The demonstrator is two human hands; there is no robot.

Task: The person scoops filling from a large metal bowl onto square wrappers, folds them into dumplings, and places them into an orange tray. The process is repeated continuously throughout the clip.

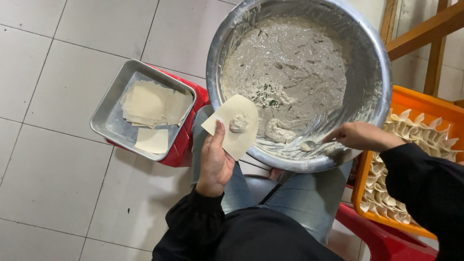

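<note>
We're looking straight down at the big metal bowl, so everything gets placed off that. It's full of pale grey filling with green flecks, smeared up the walls.

Our left hand sits just below the bowl's lower-left rim, grasping a square dough wrapper between thumb and fingers. The wrapper overlaps the rim and carries a small dab of filling in its middle.

Our right hand is at the bowl's lower-right edge, fingers pinched on a small spoon whose tip rests in the filling near the bottom wall. The handle is mostly hidden under the fingers, so we can't make out much of it.

Left of the bowl there's a square metal tray with a loose stack of flat wrappers, sitting on something red that only peeks out along its right and lower edges, so we can't tell what it is.

Right of the bowl, an orange crate holds rows of folded dumplings; the frame edge and our dark sleeve cut it off. It rests on a red surface, only partly visible. Above the crate, wooden legs run out of frame. No labels or packaging that we can spot anywhere.
</note>
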